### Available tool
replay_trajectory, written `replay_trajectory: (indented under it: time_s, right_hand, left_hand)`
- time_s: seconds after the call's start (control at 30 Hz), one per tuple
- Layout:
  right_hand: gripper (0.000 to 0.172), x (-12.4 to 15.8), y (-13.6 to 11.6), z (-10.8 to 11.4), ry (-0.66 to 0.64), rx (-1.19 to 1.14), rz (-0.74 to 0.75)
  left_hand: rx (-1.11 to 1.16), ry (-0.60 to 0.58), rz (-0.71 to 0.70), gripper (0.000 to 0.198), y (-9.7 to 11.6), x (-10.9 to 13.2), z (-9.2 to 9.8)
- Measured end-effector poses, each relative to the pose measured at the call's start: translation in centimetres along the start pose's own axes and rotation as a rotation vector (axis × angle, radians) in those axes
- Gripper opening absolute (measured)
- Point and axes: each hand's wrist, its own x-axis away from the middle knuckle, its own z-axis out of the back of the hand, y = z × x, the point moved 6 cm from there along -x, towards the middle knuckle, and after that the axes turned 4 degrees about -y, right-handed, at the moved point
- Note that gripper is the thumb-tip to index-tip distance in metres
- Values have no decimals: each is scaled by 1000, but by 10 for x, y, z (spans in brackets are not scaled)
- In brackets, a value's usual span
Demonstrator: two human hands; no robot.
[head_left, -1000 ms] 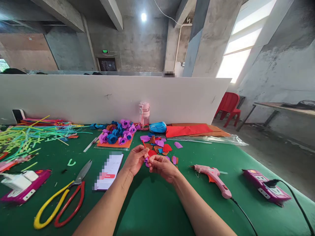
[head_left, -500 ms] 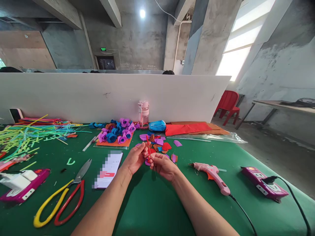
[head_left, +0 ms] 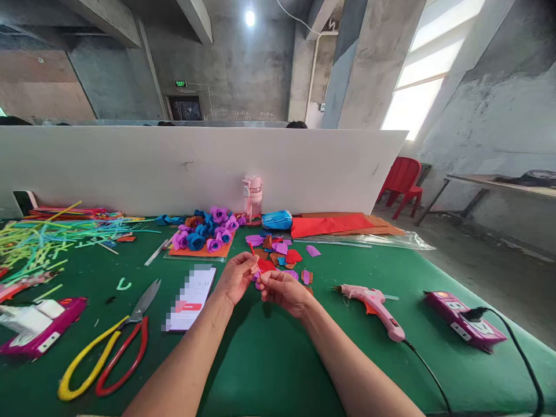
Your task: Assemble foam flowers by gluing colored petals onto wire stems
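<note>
Both hands (head_left: 234, 279) (head_left: 286, 291) tilt the red stick (head_left: 251, 249) further left

"3:51" on the phone (head_left: 193, 297)

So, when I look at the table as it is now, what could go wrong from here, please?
The thin red piece is held only by the fingertips of the left hand and right hand, so it might slip or bend. The glue gun lies with its nozzle toward the right hand; if it is hot, which I cannot tell, touching it could burn. Loose paper pieces lie close to both hands and could get brushed aside.
</note>
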Motion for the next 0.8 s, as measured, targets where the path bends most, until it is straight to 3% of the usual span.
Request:
replay_trajectory:
  time_s: [0.13, 0.3, 0.47, 0.6, 0.8]
  right_hand:
    - [29, 0, 0, 1, -3, 17, 9]
    - [28, 0, -1, 2, 8, -14, 17]
    - [26, -1, -2, 5, 13, -66, 33]
    - [26, -2, -1, 6, 7, -73, 34]
    - [27, -2, 3, 6, 3, -43, 3]
  left_hand:
    - [21, -10, -9, 32, 0, 0, 0]
    - [45, -117, 10, 32, -4, -2, -6]
    - [80, -80, 13, 41, -5, -4, -3]
    - [28, -117, 2, 35, -2, -3, -6]
    - [-30, -32, -37, 28, 0, -2, 0]
